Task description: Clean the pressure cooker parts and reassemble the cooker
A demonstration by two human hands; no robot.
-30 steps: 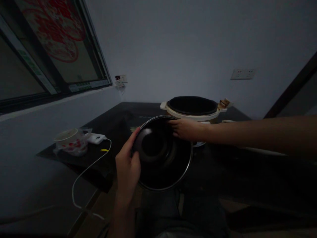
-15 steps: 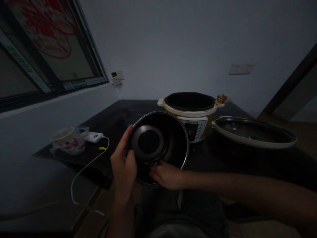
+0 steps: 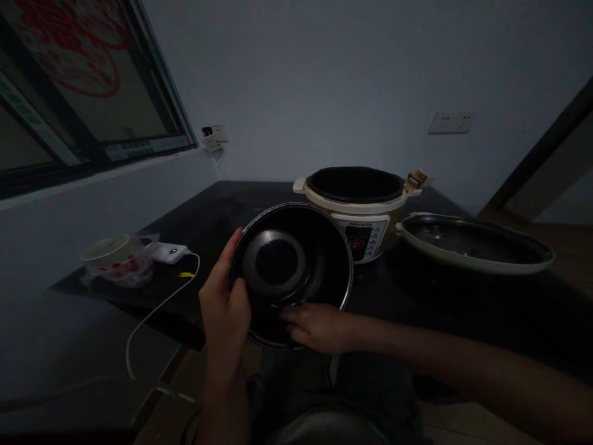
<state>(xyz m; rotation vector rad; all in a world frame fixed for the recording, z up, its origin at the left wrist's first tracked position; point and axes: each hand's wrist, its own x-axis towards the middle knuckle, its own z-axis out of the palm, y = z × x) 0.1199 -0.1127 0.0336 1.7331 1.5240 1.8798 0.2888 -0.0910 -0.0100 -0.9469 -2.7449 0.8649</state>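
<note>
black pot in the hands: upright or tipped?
Tipped toward the camera: the pot shows a nearly round opening, while the cooker behind shows a flattened one.

Dim room, pale wall, window.

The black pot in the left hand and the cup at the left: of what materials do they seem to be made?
Black pot: probably metal with smooth dark coating; the inside shines softly and the rim shows a thin silvery line.
Cup: perhaps paper or plastic, from its pale, matte rim; too dim to tell which. Its wrap: apparently thin plastic, crinkled and see-through.
</note>
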